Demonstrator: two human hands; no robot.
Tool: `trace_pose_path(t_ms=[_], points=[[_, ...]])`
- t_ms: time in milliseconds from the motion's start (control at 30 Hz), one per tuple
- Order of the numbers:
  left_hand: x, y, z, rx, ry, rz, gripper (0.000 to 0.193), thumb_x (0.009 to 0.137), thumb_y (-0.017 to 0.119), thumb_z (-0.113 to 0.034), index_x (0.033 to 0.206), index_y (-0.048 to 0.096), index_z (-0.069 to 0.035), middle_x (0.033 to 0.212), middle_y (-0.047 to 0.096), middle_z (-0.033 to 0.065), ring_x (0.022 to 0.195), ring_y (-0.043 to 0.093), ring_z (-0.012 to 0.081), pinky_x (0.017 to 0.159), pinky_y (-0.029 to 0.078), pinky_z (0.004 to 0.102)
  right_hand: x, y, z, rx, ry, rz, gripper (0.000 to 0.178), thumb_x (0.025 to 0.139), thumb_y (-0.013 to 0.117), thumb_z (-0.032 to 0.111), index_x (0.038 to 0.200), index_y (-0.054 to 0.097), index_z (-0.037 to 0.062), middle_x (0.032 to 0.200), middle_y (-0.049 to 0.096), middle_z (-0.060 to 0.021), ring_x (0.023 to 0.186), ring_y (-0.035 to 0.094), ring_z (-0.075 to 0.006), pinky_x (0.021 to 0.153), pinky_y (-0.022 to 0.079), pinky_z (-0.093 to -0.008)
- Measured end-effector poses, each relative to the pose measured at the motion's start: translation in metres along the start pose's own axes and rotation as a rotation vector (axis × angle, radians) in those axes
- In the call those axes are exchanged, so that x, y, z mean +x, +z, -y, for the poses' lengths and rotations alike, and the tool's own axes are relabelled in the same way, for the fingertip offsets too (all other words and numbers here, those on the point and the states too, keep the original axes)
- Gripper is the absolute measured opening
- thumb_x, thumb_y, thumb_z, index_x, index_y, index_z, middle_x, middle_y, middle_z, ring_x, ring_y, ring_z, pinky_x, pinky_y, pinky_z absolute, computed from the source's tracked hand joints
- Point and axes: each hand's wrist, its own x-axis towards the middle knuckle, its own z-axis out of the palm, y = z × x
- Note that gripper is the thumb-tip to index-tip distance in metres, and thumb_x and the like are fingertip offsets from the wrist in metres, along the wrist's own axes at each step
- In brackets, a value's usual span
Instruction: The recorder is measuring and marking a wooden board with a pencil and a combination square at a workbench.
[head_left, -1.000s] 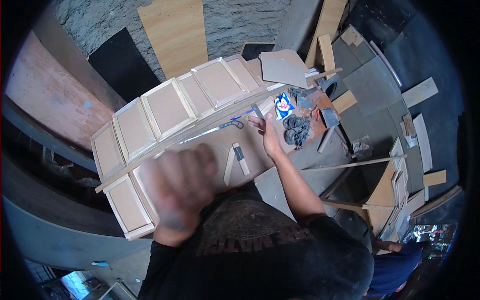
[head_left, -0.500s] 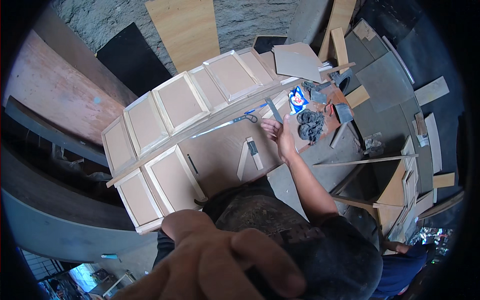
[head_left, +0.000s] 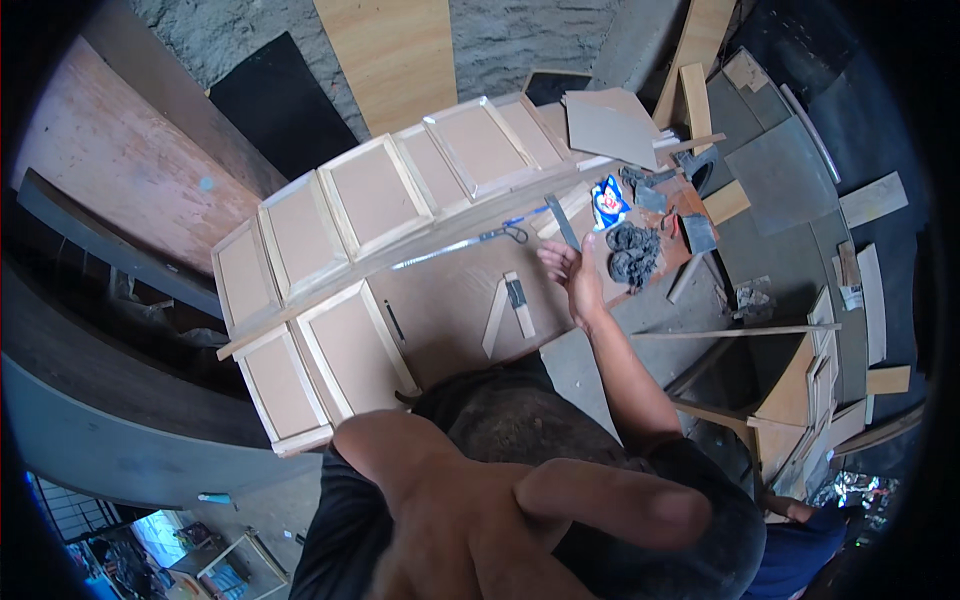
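My left hand [head_left: 480,520] is very near the camera, thumb stretched out to the right. Its other fingers run off the lower edge; nothing shows in it. Over the workbench [head_left: 450,310], my right hand [head_left: 572,275] is open, palm turned up and fingers pointing left. Just beyond its fingers is a flat grey metal strip [head_left: 562,220], its near end by the thumb. To the left lies a long thin silver tool [head_left: 450,248] with a dark looped handle. Two joined wood strips [head_left: 510,310] with a dark piece rest nearer me. A dark thin stick [head_left: 395,320] lies farther left.
Framed wooden panels [head_left: 375,195] run along the bench's far and left sides. A crumpled dark cloth [head_left: 632,255], a blue-and-white packet [head_left: 609,203] and a grey board [head_left: 610,130] are at the right end. Another person [head_left: 800,545] is at lower right.
My left hand has shifted right and its thumb is straighter. The bench scene sits slightly farther right in view. My right hand keeps its pose beside the metal strip.
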Motion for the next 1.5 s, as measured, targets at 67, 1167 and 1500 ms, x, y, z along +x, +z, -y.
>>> trace_pose_path(t_ms=[67,1167,1500], points=[[-0.001,0.003,0.003,-0.003,0.003,0.001,0.027,0.104,0.075,-0.024,0.116,0.051,-0.019,0.097,0.061,-0.0007,0.086,0.060,0.0146,0.100,0.046,0.0353,-0.001,0.000,-0.001,0.010,-0.002,0.008,0.097,0.108,0.015,0.083,0.141,0.069,0.0094,0.126,0.073,-0.0029,0.117,0.061,-0.0131,0.103,0.040,-0.0332],[0.003,-0.016,0.011,0.130,0.005,-0.024,0.041,0.106,0.070,-0.028,0.125,0.037,-0.016,0.109,0.059,0.0032,0.097,0.058,0.0173,0.104,0.042,0.0368,-0.015,-0.005,-0.007,-0.007,0.024,-0.023,0.098,0.108,0.015,0.083,0.141,0.068,0.0081,0.127,0.073,-0.0043,0.118,0.062,-0.0139,0.103,0.041,-0.0340],[0.004,-0.017,0.017,0.172,0.004,-0.040,0.045,0.106,0.069,-0.030,0.128,0.032,-0.015,0.113,0.059,0.0044,0.100,0.057,0.0181,0.106,0.041,0.0372,-0.014,-0.007,-0.013,0.003,0.025,0.000,0.097,0.109,0.013,0.080,0.142,0.069,0.0072,0.129,0.073,-0.0054,0.119,0.061,-0.0151,0.105,0.041,-0.0341]])
